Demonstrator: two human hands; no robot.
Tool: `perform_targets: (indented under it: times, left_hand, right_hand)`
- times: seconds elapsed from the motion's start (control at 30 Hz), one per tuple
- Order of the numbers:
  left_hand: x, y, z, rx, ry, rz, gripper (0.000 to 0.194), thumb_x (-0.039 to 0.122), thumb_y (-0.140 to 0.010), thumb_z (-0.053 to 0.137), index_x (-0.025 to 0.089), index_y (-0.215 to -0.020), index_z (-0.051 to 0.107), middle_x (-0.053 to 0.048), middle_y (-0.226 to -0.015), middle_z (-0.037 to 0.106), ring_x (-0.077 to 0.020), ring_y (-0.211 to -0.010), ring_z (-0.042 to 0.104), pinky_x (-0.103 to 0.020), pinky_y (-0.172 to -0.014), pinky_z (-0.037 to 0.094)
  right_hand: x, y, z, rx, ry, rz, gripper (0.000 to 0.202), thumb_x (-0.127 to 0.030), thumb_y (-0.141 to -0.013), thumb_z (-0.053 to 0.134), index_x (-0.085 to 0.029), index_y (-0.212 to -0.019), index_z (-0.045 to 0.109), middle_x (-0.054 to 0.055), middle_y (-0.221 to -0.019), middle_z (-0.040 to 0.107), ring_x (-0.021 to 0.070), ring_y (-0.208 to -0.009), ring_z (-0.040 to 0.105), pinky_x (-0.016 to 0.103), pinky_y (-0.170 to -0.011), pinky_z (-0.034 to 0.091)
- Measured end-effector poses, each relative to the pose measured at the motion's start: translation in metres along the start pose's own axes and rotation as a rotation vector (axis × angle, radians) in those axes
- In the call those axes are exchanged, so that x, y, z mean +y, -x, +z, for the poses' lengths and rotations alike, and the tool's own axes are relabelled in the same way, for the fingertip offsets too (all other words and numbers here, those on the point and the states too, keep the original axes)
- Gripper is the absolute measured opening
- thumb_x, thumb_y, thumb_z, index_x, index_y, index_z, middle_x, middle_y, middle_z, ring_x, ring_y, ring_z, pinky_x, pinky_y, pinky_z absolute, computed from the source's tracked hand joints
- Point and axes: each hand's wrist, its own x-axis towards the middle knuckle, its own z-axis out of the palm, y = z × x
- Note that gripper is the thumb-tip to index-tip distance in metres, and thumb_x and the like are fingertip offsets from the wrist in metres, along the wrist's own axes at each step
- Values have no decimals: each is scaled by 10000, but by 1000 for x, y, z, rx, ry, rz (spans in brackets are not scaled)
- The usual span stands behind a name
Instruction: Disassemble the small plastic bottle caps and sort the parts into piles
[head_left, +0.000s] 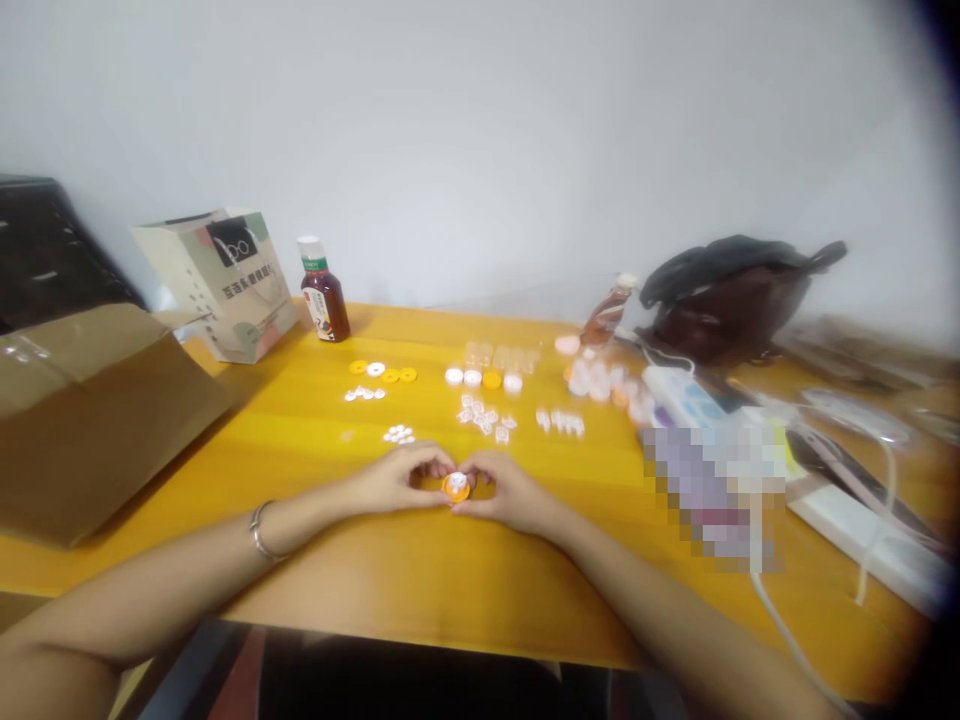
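A small round orange piece with a white part on it [455, 488] is held between my two hands, just above or on the wooden table [420, 590]; its exact kind is too small to tell. My left hand [405, 480] is closed on its left side, thumb and fingertips pinching it. From the right, my right hand [514, 492] pinches the same piece. Beyond my fingers lie several small white round parts [399, 434]. A group of small flat white pieces with reddish marks [484, 415] sits farther on, beside a cluster of small white parts [560, 422].
Yellow and white rings [390, 375], a row of white and yellow discs [491, 381] and clear parts [502, 357] lie farther back. A cardboard box [105, 420], paper bag [240, 290] and bottle [324, 295] stand left. Right are a dark bag [727, 300] and a power strip [862, 540].
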Motion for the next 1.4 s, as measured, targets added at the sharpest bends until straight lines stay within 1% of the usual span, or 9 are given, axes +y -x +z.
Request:
perform_targets:
  times: [0.37,0.53,0.7,0.77,0.9,1.07,1.2,1.3,1.4]
  left_hand:
    - [2,0,5,34,-28,63,228,316,-778,619,166,-950,602,-51,-910,591,-150,-820,544,-276,-750,426]
    - [5,-2,14,128,-41,20,205,327,-798,595,165,-921,611,-44,-865,590,-136,-758,544,-249,-684,433]
    - [13,0,19,173,-224,114,159,248,-855,503,171,-918,628,-55,-847,601,-155,-800,546,-274,-738,430]
    - [14,1,20,206,-254,109,160,240,-852,504,175,-928,629,-56,-845,604,-158,-798,546,-276,-734,432]
    - [15,1,23,264,-214,62,124,238,-833,532,179,-876,632,-35,-798,605,-149,-756,549,-270,-716,435]
    - [28,-1,23,479,-113,107,102,197,-834,517,163,-876,603,-27,-787,605,-132,-739,551,-254,-708,429]
    - [27,-3,23,433,-66,74,97,254,-805,576,165,-834,601,-17,-757,594,-127,-717,538,-244,-677,420]
    - [20,-3,23,499,-61,9,126,280,-776,613,160,-777,573,-2,-720,566,-115,-679,513,-234,-642,401]
    - [16,-3,24,536,-42,-20,153,285,-760,629,159,-748,544,11,-692,537,-105,-647,488,-225,-613,386]
  right_hand:
    - [0,0,0,-4,-13,-15,315,-431,-662,701,-193,-855,625,13,-785,613,154,-741,525,265,-685,388]
    - [-3,0,0,-7,13,-24,265,-399,-685,687,-185,-825,618,4,-748,598,139,-701,507,255,-668,383]
    - [-3,0,0,-1,18,-37,227,-369,-686,683,-179,-784,609,-5,-716,584,129,-678,497,245,-649,380]
    - [-2,0,1,2,19,-36,220,-363,-684,681,-178,-778,608,-6,-704,577,125,-668,490,241,-637,378]
    - [-2,-1,2,26,16,-34,185,-317,-677,676,-174,-765,598,-11,-689,561,119,-653,475,232,-618,367]
    - [-5,-4,1,13,-39,-50,155,-283,-673,655,-161,-740,589,-22,-641,530,104,-601,445,217,-559,341]
    - [-7,-5,-2,-18,-70,-49,115,-267,-696,626,-159,-715,592,-34,-608,496,89,-565,406,209,-525,320]
    - [-6,-4,-6,-65,-90,-51,151,-272,-703,636,-165,-810,631,-24,-662,524,100,-603,433,219,-559,349]
    - [-3,-3,-11,-102,-205,-2,462,-298,-632,723,-196,-1067,601,-17,-762,568,119,-677,484,249,-648,398]
